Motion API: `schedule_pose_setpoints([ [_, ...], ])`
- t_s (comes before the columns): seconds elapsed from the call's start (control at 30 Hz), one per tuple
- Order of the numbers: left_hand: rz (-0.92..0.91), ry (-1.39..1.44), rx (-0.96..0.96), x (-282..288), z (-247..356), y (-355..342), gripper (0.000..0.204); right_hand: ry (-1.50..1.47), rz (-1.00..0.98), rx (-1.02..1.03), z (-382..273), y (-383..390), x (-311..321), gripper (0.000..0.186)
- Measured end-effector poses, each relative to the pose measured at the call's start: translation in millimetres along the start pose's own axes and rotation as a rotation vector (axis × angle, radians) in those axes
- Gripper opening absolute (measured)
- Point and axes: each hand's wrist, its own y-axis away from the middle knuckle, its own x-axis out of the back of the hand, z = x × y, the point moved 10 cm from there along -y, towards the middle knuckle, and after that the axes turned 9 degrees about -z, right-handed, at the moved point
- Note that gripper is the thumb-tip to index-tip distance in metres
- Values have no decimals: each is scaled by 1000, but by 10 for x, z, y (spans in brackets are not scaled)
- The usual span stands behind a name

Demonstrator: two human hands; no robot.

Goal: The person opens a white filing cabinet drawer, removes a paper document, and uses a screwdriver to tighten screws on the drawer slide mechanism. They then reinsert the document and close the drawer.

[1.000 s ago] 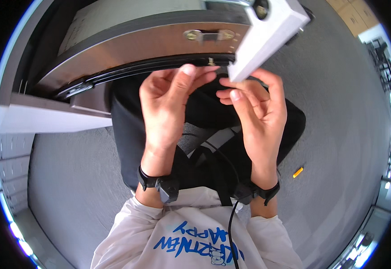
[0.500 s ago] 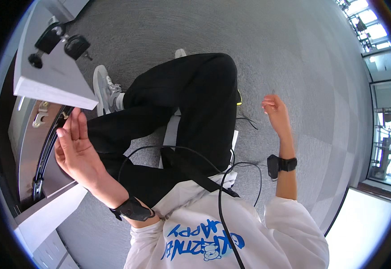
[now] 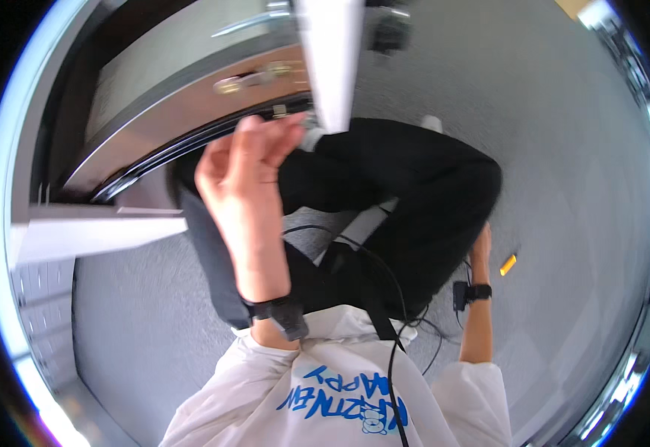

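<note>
My left hand (image 3: 247, 164) is raised at a drawer, its fingers apart and slightly bent. Their tips are at the black metal slide rail (image 3: 183, 145), close to a small brass-coloured fitting (image 3: 279, 111); I cannot tell whether they touch it. Above the rail runs the drawer's brown side panel (image 3: 169, 112), which carries a metal bracket (image 3: 228, 85). The white front panel (image 3: 331, 67) stands just beyond my fingertips, blurred. Low beside my right knee is my right hand (image 3: 481, 249), its fingers mostly hidden behind the black trouser leg.
A small yellow stick-shaped object (image 3: 508, 264) lies on the grey carpet (image 3: 563, 223) right of my right hand. Black cables (image 3: 373, 257) cross my lap. A white panel edge (image 3: 102, 237) juts out at the left. A blurred black clamp-like part (image 3: 390, 31) sits beyond the front panel.
My view has swung left, so the drawer appears nearer the middle. My left hand stays by the rail, its fingers more bent. My right hand has dropped from mid-air to beside my knee.
</note>
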Motion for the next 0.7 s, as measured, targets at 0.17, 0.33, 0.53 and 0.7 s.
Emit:
schedule_pose_setpoints([
  [0.17,57,-48,68,-39,47,-16,20,-19,-45,-162,125,10,308,29],
  [0.33,63,-21,62,-50,77,-23,20,-382,44,-309,-330,311,1542,20],
  [0.53,40,19,48,-58,20,-33,21,-580,222,38,-1786,1149,2865,49],
  [0.7,28,5,42,-91,16,-24,25,-171,253,412,-3218,1689,2744,72],
])
